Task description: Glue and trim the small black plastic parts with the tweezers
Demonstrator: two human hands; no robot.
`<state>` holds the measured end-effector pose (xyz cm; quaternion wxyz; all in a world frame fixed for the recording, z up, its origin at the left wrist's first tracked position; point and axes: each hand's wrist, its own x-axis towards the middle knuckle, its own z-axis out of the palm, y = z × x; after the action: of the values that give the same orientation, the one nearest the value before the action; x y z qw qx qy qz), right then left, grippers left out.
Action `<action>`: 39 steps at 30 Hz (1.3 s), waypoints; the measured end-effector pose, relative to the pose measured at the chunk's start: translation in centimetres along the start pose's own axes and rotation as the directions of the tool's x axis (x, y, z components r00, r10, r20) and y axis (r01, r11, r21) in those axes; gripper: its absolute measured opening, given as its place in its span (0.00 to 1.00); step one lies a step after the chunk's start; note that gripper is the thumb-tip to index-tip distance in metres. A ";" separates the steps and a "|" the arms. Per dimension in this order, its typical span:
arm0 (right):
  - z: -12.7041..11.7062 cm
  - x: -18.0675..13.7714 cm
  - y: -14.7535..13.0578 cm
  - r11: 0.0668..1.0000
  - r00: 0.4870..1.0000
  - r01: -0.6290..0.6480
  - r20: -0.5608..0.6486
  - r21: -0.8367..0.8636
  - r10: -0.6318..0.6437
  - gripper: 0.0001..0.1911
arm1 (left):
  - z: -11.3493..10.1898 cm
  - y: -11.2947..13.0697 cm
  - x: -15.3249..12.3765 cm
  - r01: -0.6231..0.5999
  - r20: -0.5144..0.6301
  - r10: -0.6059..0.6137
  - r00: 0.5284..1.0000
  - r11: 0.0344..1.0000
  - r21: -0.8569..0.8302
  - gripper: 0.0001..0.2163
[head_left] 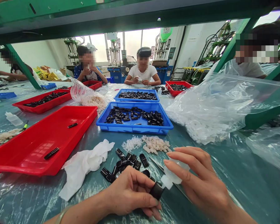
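Note:
My left hand [133,194] is closed on a black plastic part [156,190], pinched between thumb and fingers. My right hand [198,177] wraps round a translucent squeeze bottle [176,171], tipped so its white cap end meets or nearly meets the black part; the exact contact is too small to tell. Behind my left hand lies a loose heap of similar black parts [128,160]. Tweezers [156,164] rest on the table, partly hidden by the bottle and right hand. Beyond the heap are a pile of small clear pieces [132,143] and a pile of cream-coloured pieces [156,144].
Blue trays [135,128] of black parts stand ahead. A long red tray [25,146] with two parts is at left, beside crumpled white tissue [86,166]. A large plastic bag [207,109] of white pieces sits right. A green beam [130,14] crosses overhead; several co-workers sit around.

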<state>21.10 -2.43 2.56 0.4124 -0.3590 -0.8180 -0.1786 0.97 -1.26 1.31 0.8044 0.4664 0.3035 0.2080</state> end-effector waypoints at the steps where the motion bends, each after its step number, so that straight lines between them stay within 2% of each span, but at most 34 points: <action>1: 0.0 0.0 0.0 1.000 1.000 0.000 0.002 0.001 0.000 0.14 | 0.0 0.0 0.0 0.001 -0.001 -0.001 1.000 1.000 0.001 0.06; 19: -0.2 0.1 0.1 0.999 0.999 0.034 0.024 0.008 -0.034 0.12 | -0.2 -0.1 0.0 0.016 0.001 -0.016 1.000 0.999 0.033 0.07; 39: -0.3 -0.6 0.0 0.996 0.997 0.067 0.039 -0.061 -0.064 0.12 | -0.1 -0.2 0.1 0.037 0.005 -0.037 0.999 0.998 0.044 0.07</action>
<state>21.54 -2.89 2.23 0.3796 -0.3481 -0.8308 -0.2109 0.97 -1.26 1.09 0.7985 0.4790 0.3143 0.1849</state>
